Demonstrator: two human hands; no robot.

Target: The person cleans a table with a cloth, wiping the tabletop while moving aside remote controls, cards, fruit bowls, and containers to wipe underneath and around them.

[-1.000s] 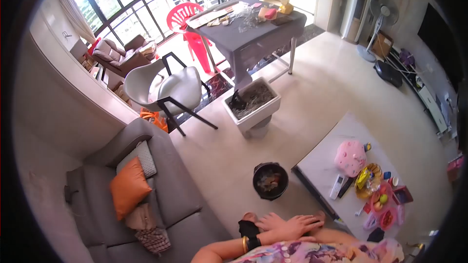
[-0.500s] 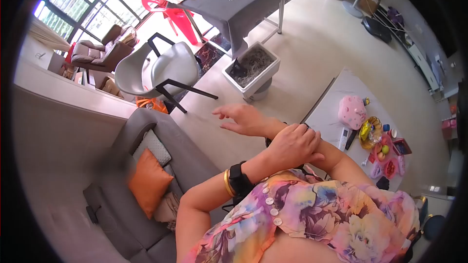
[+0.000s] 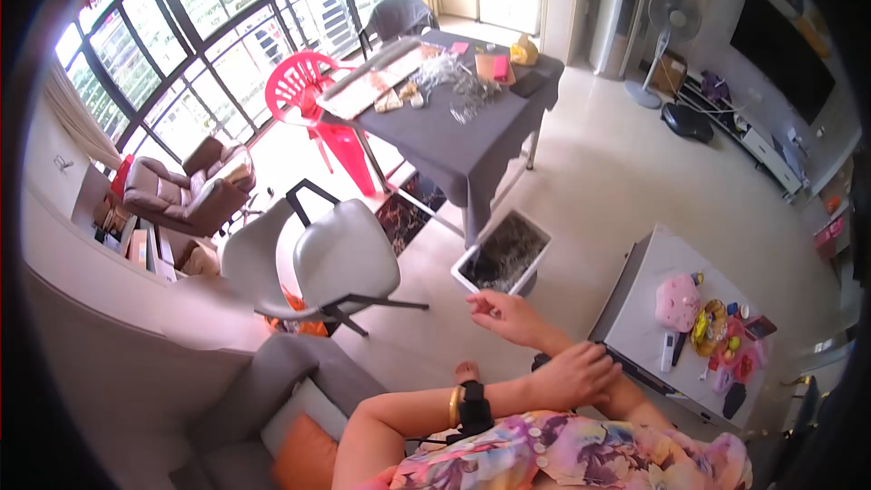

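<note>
My left hand (image 3: 576,377) lies across my right forearm, its fingers wrapped over it. A black band (image 3: 475,410) and a gold bangle (image 3: 455,408) circle my left wrist. My right hand (image 3: 506,316) reaches forward, holding nothing, with its fingers loosely bent and apart. Just beyond my right fingers on the floor stands a white foam box (image 3: 463,277) with dark and greyish scraps inside. A small dark item, partly hidden, shows at my right wrist. My floral shirt (image 3: 581,454) fills the lower edge.
A dark-clothed table (image 3: 431,141) holds clear plastic and small items. Nearby are a grey chair (image 3: 347,254), a red plastic chair (image 3: 308,91) and a grey sofa (image 3: 313,358). At right, a low table (image 3: 626,299) carries a pink box (image 3: 678,301), a remote (image 3: 668,351) and snacks.
The view has tilted up, so the room's furniture sits lower and more windows show. My left hand stays on my right forearm. My right hand's fingers are more bent than before.
</note>
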